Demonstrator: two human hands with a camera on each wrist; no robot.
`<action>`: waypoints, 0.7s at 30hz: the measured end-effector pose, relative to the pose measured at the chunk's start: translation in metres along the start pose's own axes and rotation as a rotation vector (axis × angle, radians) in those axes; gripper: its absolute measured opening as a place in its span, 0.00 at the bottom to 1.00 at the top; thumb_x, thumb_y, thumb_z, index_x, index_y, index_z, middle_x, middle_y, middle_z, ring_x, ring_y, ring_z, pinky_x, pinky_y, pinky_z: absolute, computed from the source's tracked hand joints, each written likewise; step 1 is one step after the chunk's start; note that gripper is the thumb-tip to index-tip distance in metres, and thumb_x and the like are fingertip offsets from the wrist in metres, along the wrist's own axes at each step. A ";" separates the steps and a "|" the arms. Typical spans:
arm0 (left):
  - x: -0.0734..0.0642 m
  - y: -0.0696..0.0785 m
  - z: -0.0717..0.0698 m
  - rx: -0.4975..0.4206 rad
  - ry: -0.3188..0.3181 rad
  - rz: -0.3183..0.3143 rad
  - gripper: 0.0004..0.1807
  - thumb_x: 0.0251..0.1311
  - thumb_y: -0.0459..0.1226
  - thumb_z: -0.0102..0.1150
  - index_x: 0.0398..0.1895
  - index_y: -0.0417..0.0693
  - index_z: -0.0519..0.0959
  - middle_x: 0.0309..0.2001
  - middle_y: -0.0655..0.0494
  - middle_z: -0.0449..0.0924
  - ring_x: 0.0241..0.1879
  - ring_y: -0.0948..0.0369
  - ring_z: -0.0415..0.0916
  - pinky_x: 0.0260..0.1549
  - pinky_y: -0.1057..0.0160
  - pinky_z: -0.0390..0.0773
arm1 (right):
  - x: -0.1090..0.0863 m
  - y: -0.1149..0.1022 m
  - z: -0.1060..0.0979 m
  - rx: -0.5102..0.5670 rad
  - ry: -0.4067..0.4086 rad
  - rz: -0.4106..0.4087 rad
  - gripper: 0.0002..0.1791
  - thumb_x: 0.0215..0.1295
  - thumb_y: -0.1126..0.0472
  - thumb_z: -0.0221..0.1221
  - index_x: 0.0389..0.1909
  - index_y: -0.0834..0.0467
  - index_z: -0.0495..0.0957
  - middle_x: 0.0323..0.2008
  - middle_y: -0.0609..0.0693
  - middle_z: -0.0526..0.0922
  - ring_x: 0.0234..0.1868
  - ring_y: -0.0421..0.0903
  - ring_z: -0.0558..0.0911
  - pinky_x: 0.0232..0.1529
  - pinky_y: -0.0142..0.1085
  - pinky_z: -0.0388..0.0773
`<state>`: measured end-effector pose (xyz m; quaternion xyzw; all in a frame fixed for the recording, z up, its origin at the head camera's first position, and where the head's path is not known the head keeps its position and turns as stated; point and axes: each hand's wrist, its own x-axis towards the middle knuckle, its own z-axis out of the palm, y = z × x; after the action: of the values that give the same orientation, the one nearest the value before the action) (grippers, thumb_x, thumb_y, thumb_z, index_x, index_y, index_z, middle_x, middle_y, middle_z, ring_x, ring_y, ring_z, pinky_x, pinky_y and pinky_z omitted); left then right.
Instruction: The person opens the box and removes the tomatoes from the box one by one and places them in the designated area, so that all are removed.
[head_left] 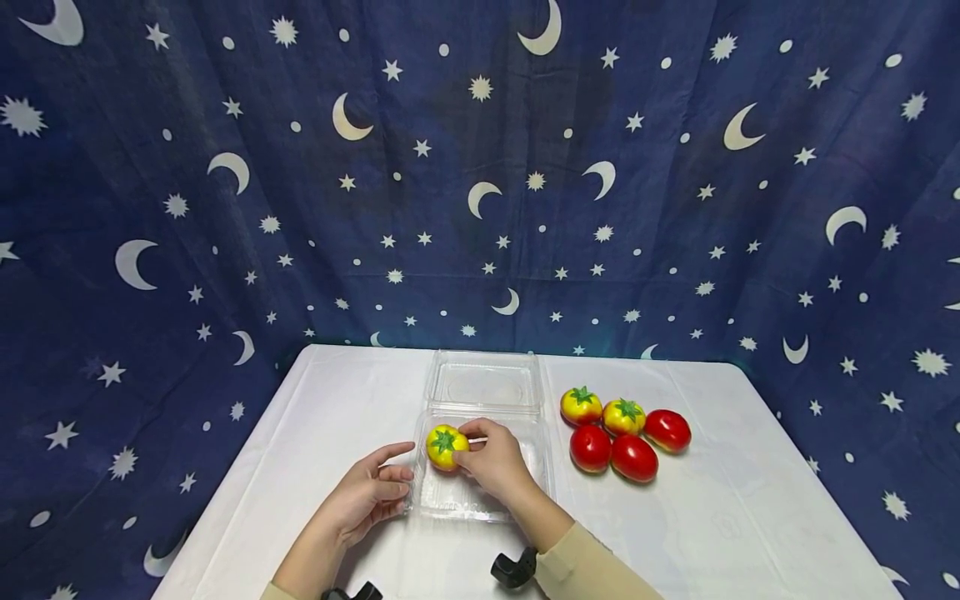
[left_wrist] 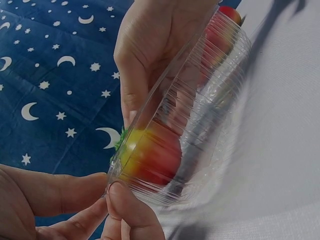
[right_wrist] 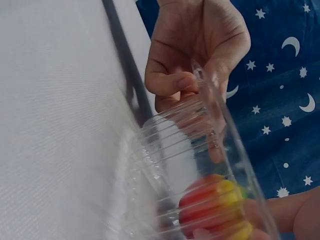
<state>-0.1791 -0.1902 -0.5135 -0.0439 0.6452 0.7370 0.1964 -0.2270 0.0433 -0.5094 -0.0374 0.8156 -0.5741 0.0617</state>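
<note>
A clear plastic clamshell container (head_left: 483, 507) lies on the table with its lid folded back away from me. My right hand (head_left: 495, 458) holds a yellow toy tomato (head_left: 446, 447) with a green leafy top, at the left side of the container's base. Seen through the ribbed wall in the left wrist view, the tomato (left_wrist: 155, 155) has a red underside. My left hand (head_left: 369, 496) is at the container's left edge, and its thumb and fingertips pinch the rim there in the left wrist view. Whether the tomato touches the base is hard to tell.
Right of the container, several toy tomatoes sit in a group: two yellow ones with green tops (head_left: 581, 406) and red ones (head_left: 634, 457). A white cloth covers the table (head_left: 720, 517). A dark blue curtain (head_left: 480, 233) with moons and stars hangs behind it.
</note>
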 end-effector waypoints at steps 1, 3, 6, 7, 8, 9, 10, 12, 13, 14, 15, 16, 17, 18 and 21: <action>0.000 0.000 0.000 0.001 0.000 0.000 0.44 0.62 0.24 0.61 0.83 0.41 0.60 0.43 0.56 0.82 0.34 0.65 0.77 0.33 0.66 0.84 | 0.000 0.000 -0.001 0.006 -0.002 0.002 0.20 0.58 0.70 0.75 0.52 0.60 0.85 0.51 0.58 0.85 0.43 0.46 0.87 0.37 0.33 0.89; 0.000 0.000 0.000 0.002 0.000 -0.001 0.44 0.62 0.24 0.61 0.83 0.41 0.59 0.43 0.56 0.82 0.34 0.65 0.77 0.33 0.66 0.84 | -0.001 0.000 -0.002 0.017 -0.006 0.002 0.20 0.58 0.70 0.75 0.52 0.60 0.85 0.52 0.58 0.85 0.44 0.46 0.87 0.38 0.34 0.89; 0.000 0.000 0.000 0.003 -0.001 0.000 0.45 0.61 0.24 0.62 0.83 0.41 0.59 0.43 0.56 0.82 0.34 0.65 0.78 0.33 0.66 0.84 | -0.001 -0.002 -0.005 0.052 -0.015 0.005 0.20 0.59 0.70 0.74 0.53 0.61 0.85 0.53 0.58 0.85 0.44 0.47 0.87 0.40 0.35 0.90; 0.000 -0.001 0.000 0.001 -0.003 0.000 0.45 0.61 0.24 0.62 0.83 0.42 0.59 0.43 0.56 0.82 0.34 0.65 0.78 0.33 0.66 0.84 | -0.001 -0.002 -0.006 0.068 -0.019 0.007 0.20 0.59 0.70 0.74 0.53 0.62 0.85 0.53 0.59 0.85 0.44 0.46 0.87 0.40 0.36 0.90; 0.000 -0.001 -0.001 -0.001 -0.005 0.000 0.45 0.61 0.24 0.62 0.84 0.42 0.59 0.43 0.56 0.82 0.34 0.65 0.78 0.33 0.66 0.84 | -0.001 -0.003 -0.007 0.085 -0.023 0.011 0.20 0.59 0.71 0.73 0.53 0.62 0.85 0.53 0.59 0.85 0.44 0.46 0.87 0.40 0.36 0.90; 0.000 -0.001 -0.001 -0.003 -0.007 0.001 0.46 0.61 0.24 0.62 0.84 0.42 0.58 0.43 0.56 0.82 0.34 0.65 0.78 0.33 0.66 0.84 | -0.001 -0.003 -0.007 0.104 -0.027 0.012 0.20 0.59 0.71 0.73 0.53 0.63 0.84 0.53 0.59 0.84 0.44 0.46 0.87 0.41 0.37 0.90; 0.000 -0.002 -0.001 -0.005 -0.009 0.002 0.46 0.61 0.24 0.62 0.84 0.42 0.58 0.43 0.56 0.82 0.34 0.65 0.78 0.33 0.66 0.84 | 0.000 -0.003 -0.008 0.119 -0.030 0.018 0.20 0.59 0.71 0.73 0.54 0.63 0.84 0.53 0.60 0.84 0.43 0.46 0.88 0.41 0.37 0.91; 0.000 -0.002 -0.001 -0.008 -0.011 0.004 0.46 0.61 0.24 0.62 0.84 0.42 0.58 0.43 0.57 0.82 0.34 0.65 0.78 0.33 0.66 0.84 | 0.000 -0.004 -0.009 0.149 -0.037 0.026 0.20 0.60 0.72 0.72 0.54 0.64 0.84 0.54 0.61 0.84 0.43 0.46 0.88 0.41 0.38 0.91; 0.000 -0.002 -0.001 -0.008 -0.012 0.005 0.46 0.61 0.24 0.62 0.84 0.42 0.58 0.43 0.57 0.82 0.34 0.65 0.78 0.33 0.66 0.84 | 0.000 -0.005 -0.010 0.160 -0.039 0.028 0.21 0.60 0.72 0.72 0.54 0.64 0.84 0.54 0.61 0.84 0.43 0.46 0.88 0.41 0.38 0.91; 0.000 -0.002 -0.001 -0.007 -0.013 0.008 0.46 0.62 0.24 0.62 0.84 0.42 0.58 0.43 0.56 0.82 0.34 0.65 0.78 0.33 0.66 0.84 | 0.000 -0.005 -0.010 0.169 -0.039 0.031 0.21 0.60 0.72 0.72 0.55 0.64 0.84 0.54 0.61 0.84 0.43 0.46 0.88 0.41 0.38 0.91; 0.000 -0.002 -0.001 -0.006 -0.012 0.009 0.46 0.62 0.24 0.62 0.84 0.42 0.58 0.43 0.56 0.82 0.34 0.65 0.78 0.33 0.66 0.84 | 0.000 -0.006 -0.011 0.177 -0.040 0.032 0.21 0.60 0.72 0.72 0.55 0.64 0.84 0.54 0.61 0.84 0.43 0.46 0.89 0.41 0.39 0.91; 0.000 -0.002 -0.001 -0.006 -0.012 0.011 0.46 0.62 0.24 0.62 0.84 0.42 0.58 0.43 0.56 0.82 0.35 0.65 0.78 0.33 0.66 0.84 | 0.000 -0.007 -0.012 0.185 -0.041 0.033 0.21 0.60 0.72 0.72 0.55 0.65 0.84 0.55 0.62 0.84 0.43 0.46 0.89 0.41 0.39 0.91; 0.000 -0.002 -0.001 -0.005 -0.011 0.011 0.46 0.62 0.24 0.62 0.84 0.42 0.58 0.43 0.56 0.82 0.35 0.65 0.78 0.33 0.66 0.84 | 0.000 -0.007 -0.014 0.195 -0.042 0.034 0.21 0.60 0.72 0.72 0.55 0.65 0.84 0.55 0.62 0.85 0.43 0.46 0.89 0.41 0.39 0.91; 0.000 -0.002 -0.001 -0.004 -0.010 0.012 0.45 0.62 0.24 0.62 0.84 0.42 0.58 0.43 0.56 0.82 0.35 0.65 0.78 0.33 0.66 0.84 | -0.001 -0.008 -0.015 0.202 -0.042 0.036 0.21 0.60 0.72 0.72 0.55 0.65 0.84 0.55 0.62 0.85 0.44 0.46 0.89 0.41 0.39 0.91; 0.000 -0.002 0.000 -0.005 -0.008 0.011 0.45 0.62 0.24 0.61 0.84 0.41 0.58 0.42 0.57 0.82 0.34 0.65 0.78 0.33 0.67 0.84 | -0.002 -0.011 -0.020 0.226 -0.042 0.039 0.22 0.60 0.72 0.72 0.56 0.65 0.84 0.55 0.63 0.85 0.44 0.46 0.90 0.42 0.40 0.91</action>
<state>-0.1786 -0.1904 -0.5152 -0.0379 0.6428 0.7399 0.1948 -0.2284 0.0585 -0.4928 -0.0266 0.7446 -0.6604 0.0938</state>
